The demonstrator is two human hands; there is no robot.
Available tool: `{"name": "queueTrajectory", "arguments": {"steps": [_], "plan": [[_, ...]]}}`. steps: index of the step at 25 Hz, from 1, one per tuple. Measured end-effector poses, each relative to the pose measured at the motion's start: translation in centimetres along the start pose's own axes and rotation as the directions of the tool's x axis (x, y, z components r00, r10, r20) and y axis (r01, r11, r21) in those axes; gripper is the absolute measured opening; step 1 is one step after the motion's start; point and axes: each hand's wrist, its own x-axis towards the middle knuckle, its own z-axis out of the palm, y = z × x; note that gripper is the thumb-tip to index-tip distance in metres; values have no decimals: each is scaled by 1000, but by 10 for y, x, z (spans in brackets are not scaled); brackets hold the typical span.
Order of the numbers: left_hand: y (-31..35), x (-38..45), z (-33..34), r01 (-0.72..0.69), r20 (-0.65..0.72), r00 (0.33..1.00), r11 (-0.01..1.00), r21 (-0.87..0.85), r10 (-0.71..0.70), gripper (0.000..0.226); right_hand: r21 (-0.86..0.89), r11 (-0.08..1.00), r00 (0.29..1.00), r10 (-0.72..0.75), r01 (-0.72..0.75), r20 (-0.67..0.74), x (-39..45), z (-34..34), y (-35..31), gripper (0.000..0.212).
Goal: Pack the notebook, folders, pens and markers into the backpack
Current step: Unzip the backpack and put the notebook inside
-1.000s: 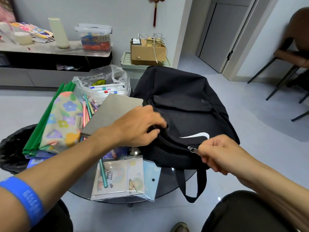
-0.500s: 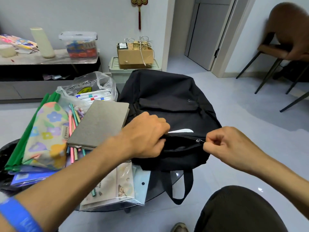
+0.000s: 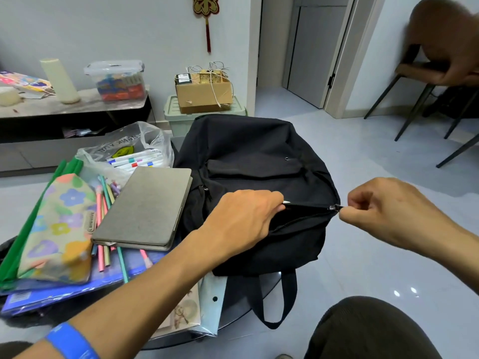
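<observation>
A black backpack [image 3: 248, 156] lies flat on the round glass table [image 3: 241, 314]. My left hand [image 3: 243, 218] grips the fabric at the left end of its zipper. My right hand [image 3: 388, 211] pinches the zipper pull [image 3: 334, 208] at the bag's right edge, and a dark gap shows along the zipper between the hands. Left of the bag lies a grey notebook [image 3: 147, 208] over loose pens [image 3: 105, 203]. Markers [image 3: 137, 160] sit in a clear plastic bag. A floral pencil case [image 3: 59, 229], green folders [image 3: 28, 229] and a blue folder [image 3: 77, 288] are stacked at the far left.
A clear sleeve with printed cards [image 3: 186, 312] hangs off the table's near edge under my left arm. A low shelf [image 3: 77, 107] with a plastic tub stands behind, a cardboard box [image 3: 203, 93] on a green bin beside it. Chairs [image 3: 425, 99] stand at the far right.
My right hand has drawn the zipper pull to the right along the bag's near edge, widening the gap. My left hand kept its hold on the fabric.
</observation>
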Motion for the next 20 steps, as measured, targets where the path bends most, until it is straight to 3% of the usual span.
{"name": "queueTrajectory", "arguments": {"steps": [3,7,11,14,20], "plan": [[-5,-3,1,-48,-29,998,998,-27,47,27,-123,990,995,55,-65,-82,4,5,22,39],[-3,-2,-2,-105,-17,994,994,-39,105,28,-248,968,983,1,-47,-182,55,29,31,33],[-10,-1,-12,-127,-31,992,989,-71,125,23,-289,957,993,-65,34,-99,106,35,46,37],[-10,-2,-15,-84,-50,996,986,-142,77,27,-277,960,999,-39,38,0,128,37,60,36],[-28,-10,-24,-4,-184,981,932,-363,-68,26,-168,985,997,-27,38,70,143,48,63,33]]}}
